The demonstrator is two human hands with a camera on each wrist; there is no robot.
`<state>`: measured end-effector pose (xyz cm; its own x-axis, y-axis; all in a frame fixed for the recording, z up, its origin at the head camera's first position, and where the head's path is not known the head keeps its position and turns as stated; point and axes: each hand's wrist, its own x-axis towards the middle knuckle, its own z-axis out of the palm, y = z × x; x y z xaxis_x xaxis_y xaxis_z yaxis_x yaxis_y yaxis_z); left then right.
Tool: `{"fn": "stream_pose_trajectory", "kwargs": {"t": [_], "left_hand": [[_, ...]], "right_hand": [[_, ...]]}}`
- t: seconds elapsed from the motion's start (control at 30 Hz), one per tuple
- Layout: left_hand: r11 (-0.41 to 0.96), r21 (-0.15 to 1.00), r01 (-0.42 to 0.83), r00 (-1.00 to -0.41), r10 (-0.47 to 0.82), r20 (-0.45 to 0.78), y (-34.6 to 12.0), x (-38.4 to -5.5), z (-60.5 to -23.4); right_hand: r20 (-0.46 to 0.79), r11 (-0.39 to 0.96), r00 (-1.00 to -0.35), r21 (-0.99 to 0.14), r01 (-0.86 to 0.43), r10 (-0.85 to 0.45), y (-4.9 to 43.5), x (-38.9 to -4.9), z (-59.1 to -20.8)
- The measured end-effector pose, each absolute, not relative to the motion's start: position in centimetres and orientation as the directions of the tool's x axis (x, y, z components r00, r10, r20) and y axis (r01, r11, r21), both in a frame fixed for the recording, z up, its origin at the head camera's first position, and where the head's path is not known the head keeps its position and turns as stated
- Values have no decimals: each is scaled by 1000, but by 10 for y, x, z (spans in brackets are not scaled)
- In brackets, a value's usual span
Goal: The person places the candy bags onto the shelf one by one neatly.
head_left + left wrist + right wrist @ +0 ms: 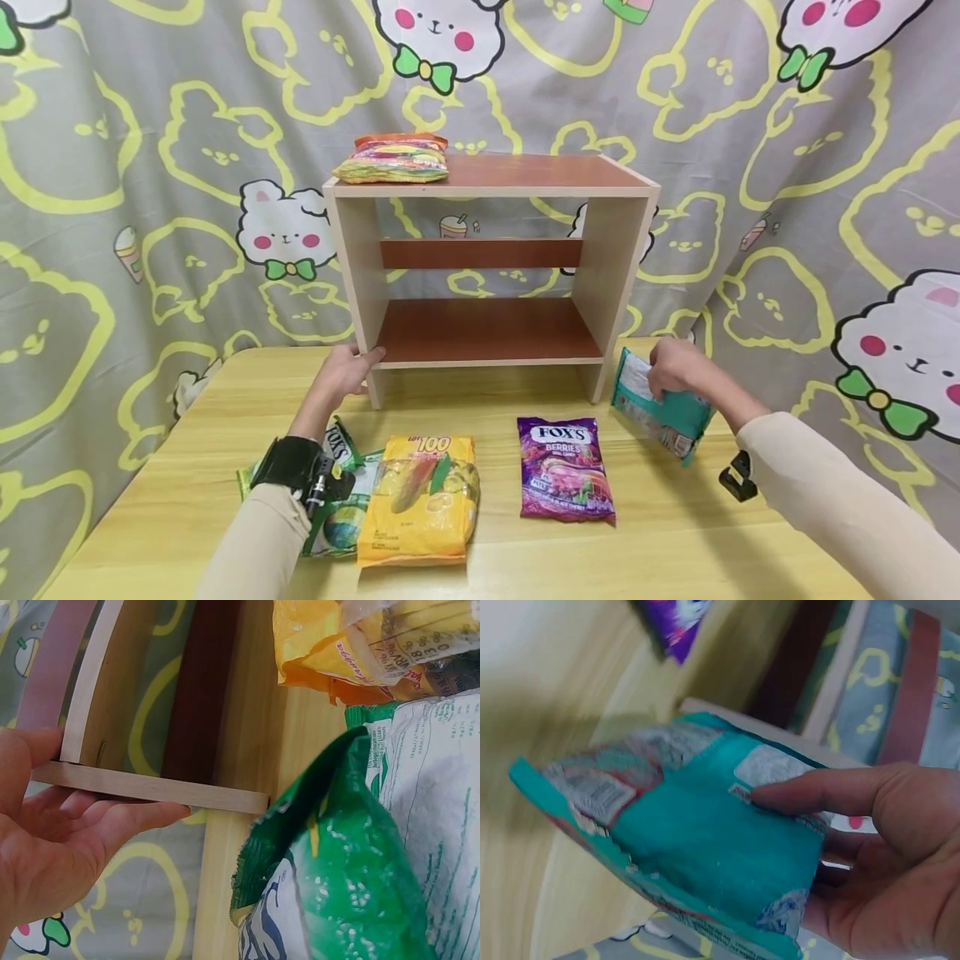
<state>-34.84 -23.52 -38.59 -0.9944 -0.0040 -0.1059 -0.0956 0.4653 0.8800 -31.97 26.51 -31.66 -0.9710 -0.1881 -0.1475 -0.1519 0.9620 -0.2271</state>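
A small two-tier wooden shelf [491, 193] with reddish-brown boards stands on the table. My left hand [347, 371] holds its left side panel [150, 782], thumb on the inner side and fingers along the outside. To the shelf's right, my right hand [678, 367] grips a teal candy bag [697, 832] by one end, thumb on the near face and fingers behind. The bag hangs tilted beside the shelf's right leg; whether its lower corner touches the table I cannot tell. A purple Fox's Berries candy bag [566, 471] lies on the table between the hands.
Below my left forearm lie green candy bags [341, 521], partly hidden by it. A yellow Lot 100 mango candy bag [420, 500] overlaps them. An orange-and-yellow candy bag [393, 160] rests on the shelf's top left. A patterned curtain [225, 167] hangs behind the table [480, 575].
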Motion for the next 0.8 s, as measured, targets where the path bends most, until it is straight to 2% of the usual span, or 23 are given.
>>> {"fn": "stream_pose_trajectory", "kwargs": {"t": [0.23,0.33,0.5,0.8], "left_hand": [[446,890,-88,-995,4,-100,-236,-348,-386],[446,891,-84,-995,3,-95,-236,-348,-386],[451,888,-85,-995,3,-97,-234,-348,-386],[468,880,-85,-995,3,-98,-235,-348,-386]], "right_hand": [[-107,965,-974,-193,-178,-201,268,-316,-341],[-151,962,-968,-219,-166,-201,261,-315,-346],[-294,955,-941,-285,-83,-169,251,-310,-352],[-401,957,-903,-290,-32,-152,235,-297,-371]]}}
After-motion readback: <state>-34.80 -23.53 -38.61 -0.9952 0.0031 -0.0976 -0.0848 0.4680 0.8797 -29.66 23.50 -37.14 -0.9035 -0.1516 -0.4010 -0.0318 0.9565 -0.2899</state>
